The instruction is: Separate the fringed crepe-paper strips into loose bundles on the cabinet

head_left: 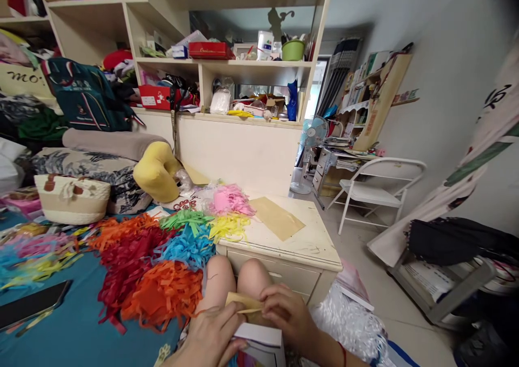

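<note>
My left hand (pixel 214 329) presses its fingers on a piece of tan paper (pixel 241 300) over my lap. At the same paper's right edge, the bent fingers of my right hand (pixel 290 314) close in a pinch. The paper looks folded, with one flap raised between the hands. Under it, partly covered by my left thumb, lies a white-edged box or book (pixel 259 334) with a coloured picture. To the left sit bundles of cut paper strips: orange (pixel 162 291), red (pixel 132 251) and blue (pixel 188 245).
A flat tan sheet (pixel 279 218) lies on the cream cabinet top (pixel 312 242), near pink (pixel 233 199) and yellow strips (pixel 229 226). A phone (pixel 34 305) rests on the teal bedsheet (pixel 81 324). Clear plastic wrapping (pixel 348 318) fills the floor by the cabinet. Beyond stands a white folding chair (pixel 373 188).
</note>
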The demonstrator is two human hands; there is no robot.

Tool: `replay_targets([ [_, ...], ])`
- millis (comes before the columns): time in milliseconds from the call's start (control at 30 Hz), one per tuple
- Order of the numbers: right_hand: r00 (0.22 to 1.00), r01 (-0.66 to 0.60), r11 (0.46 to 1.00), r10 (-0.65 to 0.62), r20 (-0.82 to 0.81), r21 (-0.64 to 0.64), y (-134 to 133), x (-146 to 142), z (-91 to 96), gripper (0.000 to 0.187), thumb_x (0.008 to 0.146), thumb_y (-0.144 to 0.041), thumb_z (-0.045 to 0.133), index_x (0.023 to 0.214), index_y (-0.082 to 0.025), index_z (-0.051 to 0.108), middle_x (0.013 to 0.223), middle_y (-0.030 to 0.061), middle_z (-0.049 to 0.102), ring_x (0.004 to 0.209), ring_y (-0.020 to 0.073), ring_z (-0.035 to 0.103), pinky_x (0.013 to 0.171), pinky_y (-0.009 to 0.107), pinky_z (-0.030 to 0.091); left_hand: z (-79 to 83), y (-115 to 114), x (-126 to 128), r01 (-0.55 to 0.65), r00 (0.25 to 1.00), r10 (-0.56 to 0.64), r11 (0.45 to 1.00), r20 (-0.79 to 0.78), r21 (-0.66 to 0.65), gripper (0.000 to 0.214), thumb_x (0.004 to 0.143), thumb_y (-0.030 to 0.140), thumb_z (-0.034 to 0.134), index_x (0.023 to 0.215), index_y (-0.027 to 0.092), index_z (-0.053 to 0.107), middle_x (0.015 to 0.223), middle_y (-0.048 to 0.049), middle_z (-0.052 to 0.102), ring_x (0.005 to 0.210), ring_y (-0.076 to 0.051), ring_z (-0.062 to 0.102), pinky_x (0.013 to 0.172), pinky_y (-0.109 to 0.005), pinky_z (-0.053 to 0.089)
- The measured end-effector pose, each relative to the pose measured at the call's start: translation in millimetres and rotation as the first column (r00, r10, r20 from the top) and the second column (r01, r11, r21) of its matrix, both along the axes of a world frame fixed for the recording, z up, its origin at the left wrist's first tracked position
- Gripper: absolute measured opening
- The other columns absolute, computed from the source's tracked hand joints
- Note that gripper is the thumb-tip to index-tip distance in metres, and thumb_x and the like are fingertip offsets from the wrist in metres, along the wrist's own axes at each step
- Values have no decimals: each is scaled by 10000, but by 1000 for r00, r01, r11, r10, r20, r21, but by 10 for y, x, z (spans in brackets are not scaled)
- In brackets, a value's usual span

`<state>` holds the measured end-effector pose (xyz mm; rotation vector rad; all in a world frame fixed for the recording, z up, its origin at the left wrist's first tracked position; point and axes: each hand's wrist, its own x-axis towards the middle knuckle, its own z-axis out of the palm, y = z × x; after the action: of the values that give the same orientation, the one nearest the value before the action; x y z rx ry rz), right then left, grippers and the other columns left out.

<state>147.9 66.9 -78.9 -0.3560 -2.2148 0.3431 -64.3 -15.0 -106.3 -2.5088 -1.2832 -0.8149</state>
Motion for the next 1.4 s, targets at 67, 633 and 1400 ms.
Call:
replay_targets([
  [67,1000,17,1000,-17,16,0,22,7,-8,260,904,-411,560,1005,-186,644,953,77,709,874,175,657,750,292,519,-3,6,2,-1,1000,1,1000,-1,6,302,975,419,330,1019,204,537,976,-66,666,706,-184,642,612,-265,501],
  [633,992,42,978,-64,-106,-202,79,16,31,292,941,-353,489,751,-175,621,838,76,673,807,176,661,703,273,544,50,123,56,-9,1000,8,999,-6,-52,260,971,382,363,1014,199,542,989,-63,667,734,-202,657,639,-295,518],
  [1400,886,328,939,-270,377,-99,-18,-231,80,112,773,-77,621,771,-184,656,753,12,649,711,175,583,664,278,433,204,532,19,262,949,-180,906,257,-332,308,838,335,627,1129,239,603,1019,-24,655,921,-225,636,793,-306,490],
])
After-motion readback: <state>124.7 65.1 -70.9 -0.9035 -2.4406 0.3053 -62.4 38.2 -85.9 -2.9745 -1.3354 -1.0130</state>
